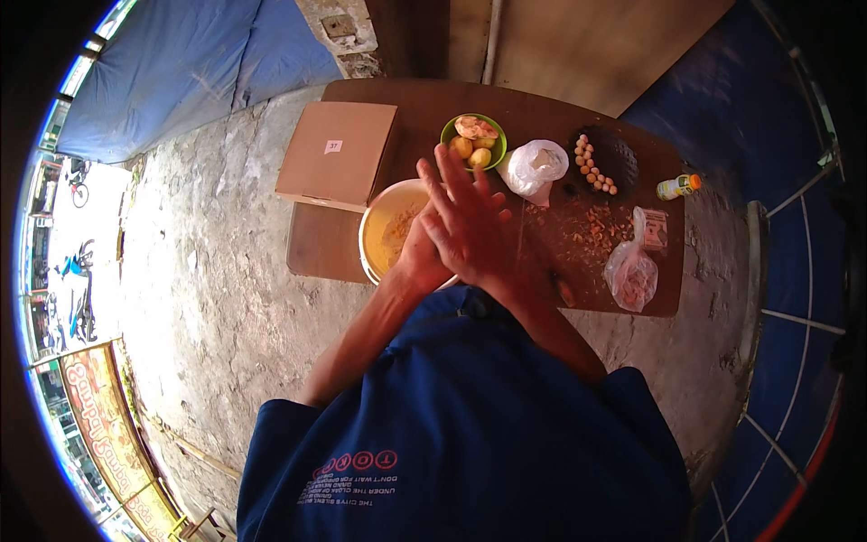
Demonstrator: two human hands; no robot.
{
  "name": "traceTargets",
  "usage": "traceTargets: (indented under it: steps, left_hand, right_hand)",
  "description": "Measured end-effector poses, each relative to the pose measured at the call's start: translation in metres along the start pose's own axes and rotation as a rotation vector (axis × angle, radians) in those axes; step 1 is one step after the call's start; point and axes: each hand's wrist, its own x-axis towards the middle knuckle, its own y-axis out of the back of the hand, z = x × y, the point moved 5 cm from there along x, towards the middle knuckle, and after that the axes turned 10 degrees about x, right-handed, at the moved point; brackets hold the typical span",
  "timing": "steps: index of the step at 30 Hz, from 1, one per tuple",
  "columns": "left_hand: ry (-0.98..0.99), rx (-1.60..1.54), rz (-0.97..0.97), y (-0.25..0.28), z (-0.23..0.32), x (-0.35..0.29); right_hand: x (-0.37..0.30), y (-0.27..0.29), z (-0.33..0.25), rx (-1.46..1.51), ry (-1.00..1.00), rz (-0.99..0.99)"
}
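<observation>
My left hand (422,246) and my right hand (479,230) are pressed palm to palm above the table, the right on top and crossing the left. The right fingers are stretched out. The left fingers are mostly covered, with only tips showing, and they look flat. Anything between the palms is hidden. Just beneath and to the left of them is a large pale-rimmed basin (368,257) with a crumbly brownish-yellow mass (396,233) inside. At the far right of the table, several small pale balls (591,168) sit on a dark round plate (621,161).
A closed cardboard box (336,154) stands at the table's left. Behind my hands are a green bowl (499,135) of yellowish lumps and a white plastic bag (535,168). Brown scraps (591,233), a clear bag (630,278) and a capped bottle (675,187) lie toward the right.
</observation>
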Motion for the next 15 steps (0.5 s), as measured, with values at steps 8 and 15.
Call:
traceTargets:
  steps: [8,15]
  left_hand:
    - [0.026,0.075,0.149,0.006,0.003,0.0]
    - [-0.285,0.199,-0.184,0.004,-0.014,0.001]
  right_hand:
    - [0.018,0.028,0.03,0.252,-0.05,0.046]
    - [0.013,-0.017,-0.009,0.044,-0.082,-0.113]
